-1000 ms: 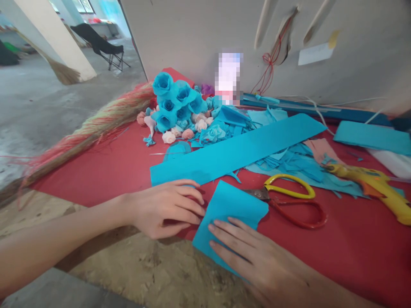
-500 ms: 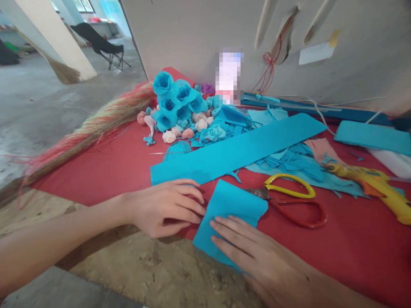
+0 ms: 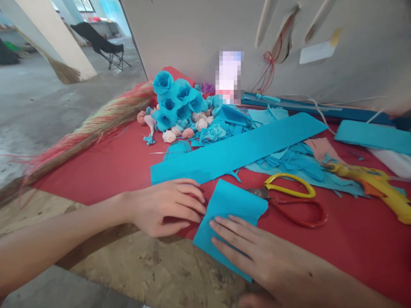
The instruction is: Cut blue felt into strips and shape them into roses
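A blue crepe paper piece (image 3: 233,199) lies flat at the front edge of the red sheet (image 3: 105,171). My right hand (image 3: 247,248) rests on its lower part with fingers stretched out flat. At its left edge, my left hand (image 3: 175,207) lies with loosely bent fingers apart and nothing in them; the fingertips are at or just beside the paper. Scissors (image 3: 289,199) with one yellow and one red handle lie right of the piece, their blades partly hidden under it. Behind both hands stretches a long blue crepe paper strip (image 3: 237,147).
Blue paper flowers (image 3: 180,100) and small pink and white paper roses (image 3: 186,130) are heaped at the back. Blue scraps (image 3: 295,164) lie behind the scissors. A yellow glue gun (image 3: 375,184) and folded blue paper (image 3: 372,136) are at right. A broom (image 3: 96,124) lies along the left.
My right hand has shifted slightly, its thumb now lower and apart from the paper's bottom edge, which looks flatter. The left hand has hardly moved.
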Demonstrator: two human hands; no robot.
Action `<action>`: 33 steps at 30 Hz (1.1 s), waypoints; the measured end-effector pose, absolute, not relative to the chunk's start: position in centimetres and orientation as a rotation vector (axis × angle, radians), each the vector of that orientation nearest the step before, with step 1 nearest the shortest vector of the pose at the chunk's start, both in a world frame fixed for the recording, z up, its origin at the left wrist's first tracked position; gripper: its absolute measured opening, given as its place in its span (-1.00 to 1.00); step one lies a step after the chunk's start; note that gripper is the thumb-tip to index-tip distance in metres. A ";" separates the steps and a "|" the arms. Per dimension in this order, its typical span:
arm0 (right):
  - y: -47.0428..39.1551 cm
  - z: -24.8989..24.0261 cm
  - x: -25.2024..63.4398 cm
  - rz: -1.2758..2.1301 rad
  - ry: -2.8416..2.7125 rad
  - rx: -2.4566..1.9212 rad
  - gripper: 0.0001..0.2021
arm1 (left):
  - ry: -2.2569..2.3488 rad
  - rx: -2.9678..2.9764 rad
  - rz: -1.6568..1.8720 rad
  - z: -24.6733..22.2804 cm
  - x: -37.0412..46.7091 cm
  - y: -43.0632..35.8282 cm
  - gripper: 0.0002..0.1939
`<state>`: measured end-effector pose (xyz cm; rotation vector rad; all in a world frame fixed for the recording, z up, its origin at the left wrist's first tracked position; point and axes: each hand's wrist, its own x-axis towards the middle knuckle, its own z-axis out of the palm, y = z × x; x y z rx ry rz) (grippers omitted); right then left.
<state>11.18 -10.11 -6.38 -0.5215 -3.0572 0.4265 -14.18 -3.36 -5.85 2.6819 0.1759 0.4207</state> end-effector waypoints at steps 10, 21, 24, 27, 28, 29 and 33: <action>-9.7 -6.3 11.6 0.820 -3.093 -0.567 -0.24 | 0.212 2.764 0.508 -5.6 -13.6 -4.6 -0.68; -9.8 -6.1 10.6 1.020 -2.977 -0.741 -0.30 | 0.299 2.790 0.258 -6.5 -10.7 -5.8 -0.39; -9.6 -6.0 10.7 0.991 -2.933 -0.729 -0.29 | 0.261 2.735 0.196 -6.6 -10.4 -5.9 -0.37; -9.7 -6.0 11.2 0.871 -2.869 -0.633 -0.33 | 0.287 2.686 0.164 -6.5 -10.3 -5.9 -0.39; -9.8 -6.0 11.5 0.809 -2.827 -0.592 -0.37 | 0.291 2.678 0.158 -6.4 -10.2 -5.9 -0.39; -10.0 -6.1 11.7 0.742 -2.770 -0.562 -0.43 | 0.291 2.673 0.149 -6.4 -10.2 -5.9 -0.40; -11.1 -6.6 12.7 0.529 -2.533 -0.630 -0.81 | 0.291 2.678 0.082 -6.2 -9.9 -5.8 -0.40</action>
